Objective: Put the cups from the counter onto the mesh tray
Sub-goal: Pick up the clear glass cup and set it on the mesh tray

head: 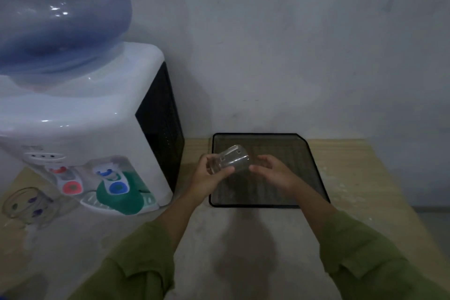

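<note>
Item: clear cup (230, 159), tilted, held above the near-left part of the mesh tray (314, 168); left hand (209, 173) gripping its lower end, right hand (270, 170) beside its other end, fingers loosely curled, contact unclear. Second cup (26, 204), purple-dotted, on the counter (243, 238) well left of the tray, beyond the water dispenser (97, 129). Handling advice: right the cup, lower it flat onto the mesh, then let go.

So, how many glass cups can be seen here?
2: one clear glass cup held tilted in the left hand above the mesh tray; one patterned glass cup on the counter, far left.
</note>
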Action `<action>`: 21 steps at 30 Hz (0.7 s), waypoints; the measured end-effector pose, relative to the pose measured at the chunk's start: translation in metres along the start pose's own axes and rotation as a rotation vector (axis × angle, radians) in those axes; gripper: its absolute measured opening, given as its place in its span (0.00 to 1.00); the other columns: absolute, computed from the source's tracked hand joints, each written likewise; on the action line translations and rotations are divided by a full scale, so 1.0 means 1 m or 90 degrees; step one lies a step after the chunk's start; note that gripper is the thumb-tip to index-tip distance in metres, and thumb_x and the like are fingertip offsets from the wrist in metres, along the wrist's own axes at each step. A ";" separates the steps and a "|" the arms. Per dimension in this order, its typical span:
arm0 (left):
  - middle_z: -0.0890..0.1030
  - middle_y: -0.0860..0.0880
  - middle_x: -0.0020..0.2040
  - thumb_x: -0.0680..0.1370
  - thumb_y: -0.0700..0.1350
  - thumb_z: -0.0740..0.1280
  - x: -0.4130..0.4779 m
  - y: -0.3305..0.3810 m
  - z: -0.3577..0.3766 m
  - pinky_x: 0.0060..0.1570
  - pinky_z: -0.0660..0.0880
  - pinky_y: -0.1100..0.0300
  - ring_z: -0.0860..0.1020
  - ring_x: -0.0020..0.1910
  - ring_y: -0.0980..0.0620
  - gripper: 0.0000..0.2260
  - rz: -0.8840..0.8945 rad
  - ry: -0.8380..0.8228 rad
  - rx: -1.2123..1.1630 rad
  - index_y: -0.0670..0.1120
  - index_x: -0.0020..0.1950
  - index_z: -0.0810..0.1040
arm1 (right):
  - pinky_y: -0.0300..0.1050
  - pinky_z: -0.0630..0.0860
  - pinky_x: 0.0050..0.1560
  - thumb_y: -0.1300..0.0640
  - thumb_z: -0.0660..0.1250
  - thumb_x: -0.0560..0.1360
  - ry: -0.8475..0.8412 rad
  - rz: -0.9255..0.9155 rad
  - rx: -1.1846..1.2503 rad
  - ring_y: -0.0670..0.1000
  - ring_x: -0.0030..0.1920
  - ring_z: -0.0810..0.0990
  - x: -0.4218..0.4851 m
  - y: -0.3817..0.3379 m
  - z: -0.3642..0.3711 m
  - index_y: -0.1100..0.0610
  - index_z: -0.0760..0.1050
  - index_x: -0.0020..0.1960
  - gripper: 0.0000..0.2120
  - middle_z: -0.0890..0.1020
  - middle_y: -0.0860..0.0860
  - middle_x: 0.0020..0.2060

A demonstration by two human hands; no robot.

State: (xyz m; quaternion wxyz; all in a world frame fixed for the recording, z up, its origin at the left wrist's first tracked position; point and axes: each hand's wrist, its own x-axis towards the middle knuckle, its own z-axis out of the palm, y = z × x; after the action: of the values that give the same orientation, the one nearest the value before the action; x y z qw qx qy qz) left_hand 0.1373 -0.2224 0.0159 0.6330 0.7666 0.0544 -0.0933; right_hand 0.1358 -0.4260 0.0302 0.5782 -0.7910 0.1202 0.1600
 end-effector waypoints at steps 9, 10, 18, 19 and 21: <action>0.67 0.43 0.63 0.68 0.48 0.75 0.065 0.021 0.032 0.57 0.74 0.55 0.73 0.59 0.44 0.27 -0.011 0.110 0.242 0.51 0.64 0.69 | 0.59 0.65 0.71 0.48 0.66 0.75 0.006 0.012 -0.413 0.61 0.71 0.65 0.041 0.042 -0.028 0.56 0.62 0.72 0.29 0.66 0.60 0.71; 0.67 0.42 0.63 0.68 0.47 0.75 0.071 0.022 0.034 0.60 0.74 0.53 0.73 0.59 0.43 0.27 -0.004 0.113 0.272 0.51 0.64 0.69 | 0.62 0.60 0.73 0.48 0.66 0.74 0.004 0.009 -0.461 0.62 0.73 0.60 0.045 0.046 -0.030 0.56 0.60 0.73 0.31 0.62 0.60 0.74; 0.65 0.41 0.64 0.67 0.45 0.76 0.108 0.022 0.046 0.69 0.69 0.49 0.69 0.64 0.41 0.32 0.035 0.060 0.422 0.49 0.68 0.68 | 0.67 0.43 0.73 0.42 0.63 0.74 -0.016 0.001 -0.577 0.62 0.76 0.38 0.063 0.070 -0.039 0.51 0.48 0.76 0.38 0.40 0.59 0.77; 0.65 0.41 0.65 0.67 0.45 0.76 0.111 0.023 0.048 0.69 0.68 0.49 0.68 0.64 0.41 0.32 0.036 0.056 0.428 0.50 0.68 0.67 | 0.67 0.42 0.73 0.41 0.63 0.74 -0.016 -0.001 -0.577 0.62 0.76 0.37 0.064 0.073 -0.039 0.50 0.46 0.76 0.39 0.39 0.59 0.77; 0.65 0.41 0.65 0.68 0.45 0.76 0.118 0.024 0.052 0.69 0.68 0.50 0.68 0.64 0.41 0.33 0.041 0.053 0.434 0.50 0.69 0.67 | 0.67 0.40 0.73 0.40 0.62 0.74 -0.014 -0.010 -0.586 0.62 0.76 0.35 0.065 0.081 -0.038 0.50 0.44 0.77 0.40 0.37 0.59 0.77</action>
State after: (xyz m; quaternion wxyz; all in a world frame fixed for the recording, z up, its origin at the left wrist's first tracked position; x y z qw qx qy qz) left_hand 0.2532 -0.2825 0.0041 0.3400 0.9386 0.0216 -0.0546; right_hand 0.1695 -0.4869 -0.0552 0.1695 -0.9646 0.0242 0.2008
